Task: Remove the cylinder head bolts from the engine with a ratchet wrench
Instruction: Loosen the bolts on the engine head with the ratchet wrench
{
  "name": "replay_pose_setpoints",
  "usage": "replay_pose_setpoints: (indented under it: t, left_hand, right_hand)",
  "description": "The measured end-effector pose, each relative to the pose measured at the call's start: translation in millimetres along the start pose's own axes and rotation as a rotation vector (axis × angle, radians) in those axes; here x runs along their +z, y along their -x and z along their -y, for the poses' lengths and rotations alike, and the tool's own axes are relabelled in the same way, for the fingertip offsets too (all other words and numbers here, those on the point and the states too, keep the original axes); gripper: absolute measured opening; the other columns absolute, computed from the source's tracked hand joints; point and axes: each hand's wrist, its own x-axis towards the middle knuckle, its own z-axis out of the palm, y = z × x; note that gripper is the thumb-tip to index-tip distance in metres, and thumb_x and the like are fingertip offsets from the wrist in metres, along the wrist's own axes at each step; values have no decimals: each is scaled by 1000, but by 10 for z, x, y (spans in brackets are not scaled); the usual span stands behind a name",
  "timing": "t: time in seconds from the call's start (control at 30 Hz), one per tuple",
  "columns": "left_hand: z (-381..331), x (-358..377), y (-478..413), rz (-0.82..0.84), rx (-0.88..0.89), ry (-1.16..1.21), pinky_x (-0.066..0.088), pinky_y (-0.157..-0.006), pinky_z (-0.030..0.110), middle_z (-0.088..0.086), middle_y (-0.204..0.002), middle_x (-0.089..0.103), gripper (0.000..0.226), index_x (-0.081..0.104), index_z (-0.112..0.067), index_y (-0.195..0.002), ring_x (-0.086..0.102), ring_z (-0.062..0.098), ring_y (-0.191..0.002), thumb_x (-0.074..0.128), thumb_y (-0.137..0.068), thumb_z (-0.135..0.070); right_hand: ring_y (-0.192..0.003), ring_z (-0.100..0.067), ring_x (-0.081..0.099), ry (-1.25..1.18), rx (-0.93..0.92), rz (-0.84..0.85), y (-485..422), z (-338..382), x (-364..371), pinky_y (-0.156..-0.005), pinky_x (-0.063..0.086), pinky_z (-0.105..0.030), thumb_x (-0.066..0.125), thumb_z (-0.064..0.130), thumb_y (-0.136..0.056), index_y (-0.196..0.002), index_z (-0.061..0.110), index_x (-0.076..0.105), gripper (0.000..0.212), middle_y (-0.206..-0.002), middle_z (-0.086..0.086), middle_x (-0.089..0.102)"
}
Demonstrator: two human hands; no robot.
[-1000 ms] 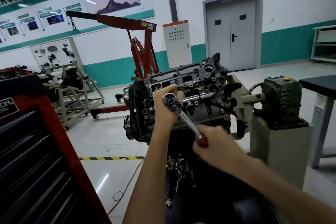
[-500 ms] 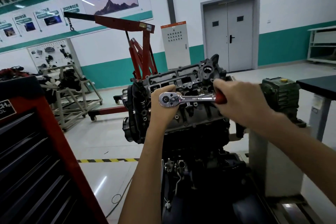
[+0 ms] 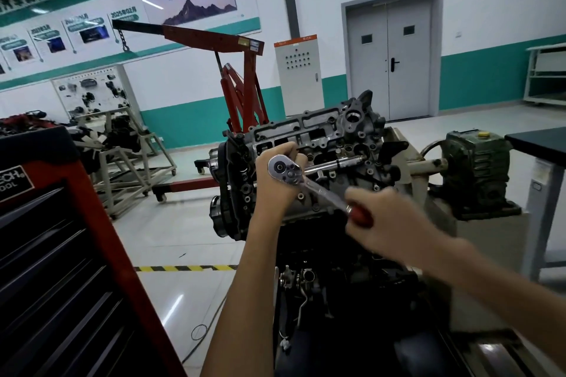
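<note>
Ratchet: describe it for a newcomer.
Find the grey engine at centre. Across its front the ratchet slants between the hands: left hand at its head, right hand on the handle. Only it has a round chrome head and red grip.

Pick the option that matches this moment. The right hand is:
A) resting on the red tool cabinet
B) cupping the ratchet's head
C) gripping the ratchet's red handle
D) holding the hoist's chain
C: the right hand is wrapped round the red handle of the ratchet wrench, while the left hand holds just behind its head, at the engine.
</note>
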Motion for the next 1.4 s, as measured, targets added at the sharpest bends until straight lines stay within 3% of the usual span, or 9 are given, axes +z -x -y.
replay_pose_setpoints:
  t: [0.13, 0.27, 0.5, 0.67, 0.83, 1.0, 1.2, 1.27, 1.4]
  left_hand:
    - [-19, -14, -40, 35, 17, -24, 18, -51, 20, -6, -51, 24, 51, 25, -20, -54, 22, 4, -49, 52, -79, 15]
    - [52, 14, 21, -50, -37, 39, 24, -51, 19, -6, -52, 29, 47, 33, -18, -56, 25, 5, -49, 54, -83, 13]
    - [16, 98, 46, -55, -8, 48, 23, -52, 24, -8, -52, 27, 46, 28, -21, -55, 24, 8, -51, 56, -85, 0]
    - [58, -14, 29, -23, -41, 20, 21, -50, 23, -11, -50, 25, 47, 29, -15, -54, 23, 7, -50, 55, -82, 13]
    - [-35, 3, 6, 52, 10, -27, 18, -53, 27, -2, -51, 23, 49, 26, -20, -53, 20, 5, -51, 52, -79, 12]
    - [26, 29, 33, -2, -14, 58, 20, -53, 27, 3, -54, 24, 42, 30, -13, -55, 23, 12, -52, 54, -82, 8]
    - [53, 124, 45, -24, -33, 51, 24, -51, 13, -14, -50, 27, 45, 35, -16, -54, 26, 1, -46, 59, -86, 3]
    - [63, 70, 41, -6, 3, 46, 22, -49, 13, -14, -46, 27, 53, 27, -25, -54, 24, 1, -46, 56, -85, 7]
    - [65, -64, 9, 51, 6, 21, 23, -49, 15, -13, -48, 29, 53, 30, -24, -54, 26, 1, -46, 56, -84, 12]
  right_hand:
    - [-53, -19, 53, 333, -138, -249, -277, -163, -512, -56, 38, -24, 70, 24, -75, -83, 15, 55, 19, -61, 8, 50]
    - [-52, -17, 51, 229, -17, -246, -70, -43, -197, -60, 51, -33, 71, 22, -74, -81, 17, 54, 19, -61, 6, 52]
    - [-47, -8, 54, -726, 242, 154, 272, 603, 715, -47, 47, -20, 63, 15, -79, -83, 23, 49, 17, -64, -5, 56]
    - [-64, -24, 59, -79, 106, 119, 86, 151, 189, -60, 50, -32, 59, 24, -78, -77, 25, 37, 22, -68, 0, 54]
    - [-62, -21, 55, 371, -42, -227, -316, -92, -482, -60, 44, -31, 61, 22, -81, -90, 18, 49, 15, -68, 4, 53]
    - [-55, -15, 50, 202, 138, -120, -33, 33, -13, -58, 46, -29, 58, 24, -83, -81, 26, 43, 16, -57, 11, 41]
    - [-48, -9, 58, -664, 299, 93, 234, 637, 745, -52, 52, -29, 58, 14, -76, -73, 30, 48, 19, -61, -1, 57]
    - [-53, -14, 61, -605, 283, 115, 210, 587, 659, -55, 54, -32, 58, 15, -75, -70, 33, 47, 22, -64, -2, 58]
    - [-72, -25, 63, 88, 116, 107, 21, 176, 102, -68, 51, -32, 55, 26, -82, -88, 27, 45, 11, -71, 2, 54]
